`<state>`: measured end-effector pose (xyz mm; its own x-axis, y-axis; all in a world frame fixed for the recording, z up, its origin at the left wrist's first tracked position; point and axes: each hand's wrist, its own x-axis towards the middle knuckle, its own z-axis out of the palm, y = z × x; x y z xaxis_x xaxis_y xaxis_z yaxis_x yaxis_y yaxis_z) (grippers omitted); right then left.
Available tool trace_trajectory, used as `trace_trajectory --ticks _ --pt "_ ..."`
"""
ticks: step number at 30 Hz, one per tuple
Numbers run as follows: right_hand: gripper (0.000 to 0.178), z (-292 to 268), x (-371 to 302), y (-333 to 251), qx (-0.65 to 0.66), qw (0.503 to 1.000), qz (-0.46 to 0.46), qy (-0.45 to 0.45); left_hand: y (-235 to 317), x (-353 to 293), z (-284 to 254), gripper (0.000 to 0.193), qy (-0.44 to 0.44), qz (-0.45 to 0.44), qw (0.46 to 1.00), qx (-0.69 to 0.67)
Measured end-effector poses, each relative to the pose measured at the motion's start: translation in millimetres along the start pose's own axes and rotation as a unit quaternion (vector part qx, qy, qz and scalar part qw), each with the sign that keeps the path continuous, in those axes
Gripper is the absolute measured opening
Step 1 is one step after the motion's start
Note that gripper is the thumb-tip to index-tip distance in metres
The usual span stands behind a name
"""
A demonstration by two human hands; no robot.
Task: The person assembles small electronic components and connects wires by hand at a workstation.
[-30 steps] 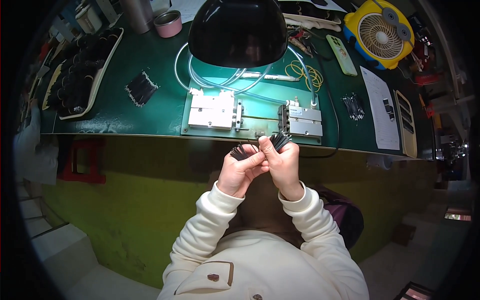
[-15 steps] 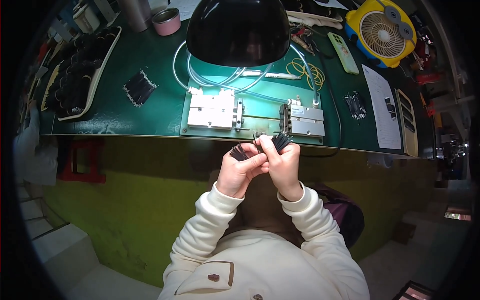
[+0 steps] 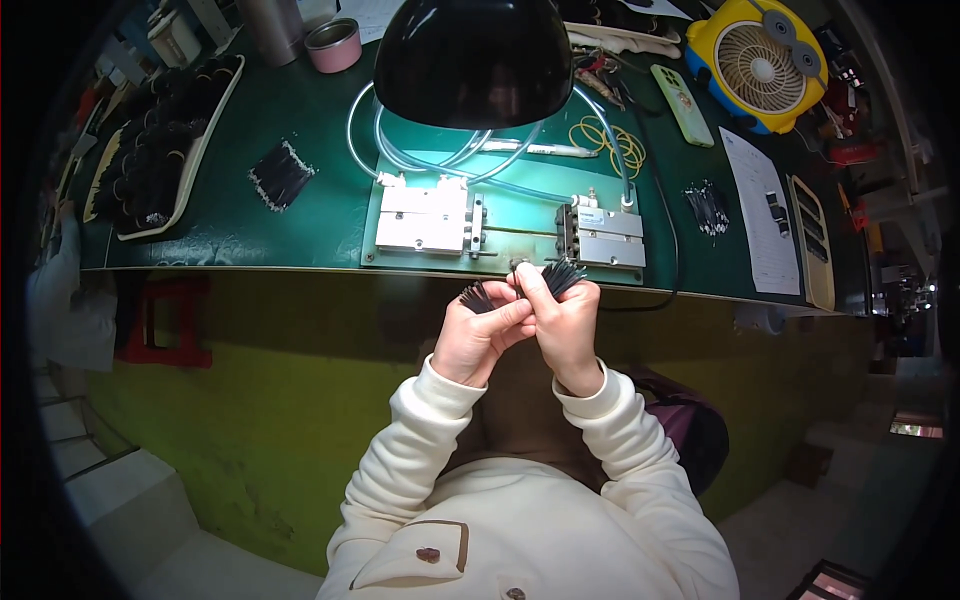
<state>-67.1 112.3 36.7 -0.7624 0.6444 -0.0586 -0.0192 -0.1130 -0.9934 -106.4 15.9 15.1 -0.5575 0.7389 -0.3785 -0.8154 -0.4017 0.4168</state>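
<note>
My left hand (image 3: pixel 468 338) is closed around a bundle of short black wires (image 3: pixel 475 297), whose ends fan out on its left side. My right hand (image 3: pixel 567 328) grips another bundle of black wires (image 3: pixel 563 276), with lighter tips pointing up and right. The fingertips of both hands meet just off the table's front edge, around a thin dark strand that the fingers partly hide. Right behind them is a fixture with a left metal block (image 3: pixel 422 220) and a right metal block (image 3: pixel 611 240), both on a pale green plate (image 3: pixel 520 262).
A black lamp shade (image 3: pixel 473 65) hangs over the fixture, with clear air tubes (image 3: pixel 350 130) looping beneath. Loose wire piles lie left (image 3: pixel 281 176) and right (image 3: pixel 707 208). A tray of black bundles (image 3: pixel 195 165), a phone (image 3: pixel 682 105), a yellow fan (image 3: pixel 757 65) and paper (image 3: pixel 762 220) surround them.
Both hands stay together near the table edge. The fingertips have shifted slightly, and the thin strand that stuck up between them now shows less. The view has turned a little.
</note>
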Motion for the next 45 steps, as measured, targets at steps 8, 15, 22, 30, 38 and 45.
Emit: trace_trajectory --ticks 8,15,22,30,38,45 --pt "0.020 2.2 -0.5 0.8 0.003 1.000 0.008 0.017 1.2 -0.4 1.8 0.007 -0.007 0.002 1.000 -0.005" --pt "0.019 -5.4 0.1 -1.2 0.015 0.998 0.013 -0.066 3.2 -1.9 -1.4 0.008 -0.027 -0.021 0.999 0.003" --pt "0.019 -1.2 -1.3 -4.5 -0.025 0.999 0.020 -0.007 0.0 -2.8 2.0 0.008 -0.004 -0.008 1.000 0.014" --pt "0.019 -1.3 -0.2 -4.8 -0.007 0.999 0.031 -0.009 -2.3 -2.5 1.2 0.009 0.002 -0.007 1.000 0.014" --pt "0.025 -5.1 -1.7 -6.0 -0.001 0.998 0.062 -0.029 1.8 -8.7 12.2 0.009 0.006 0.017 0.999 0.049" --pt "0.027 -48.6 12.4 -21.5 -0.108 0.990 -0.074 -0.043 -12.4 -24.2 -9.5 0.023 0.007 -0.034 0.999 0.023"
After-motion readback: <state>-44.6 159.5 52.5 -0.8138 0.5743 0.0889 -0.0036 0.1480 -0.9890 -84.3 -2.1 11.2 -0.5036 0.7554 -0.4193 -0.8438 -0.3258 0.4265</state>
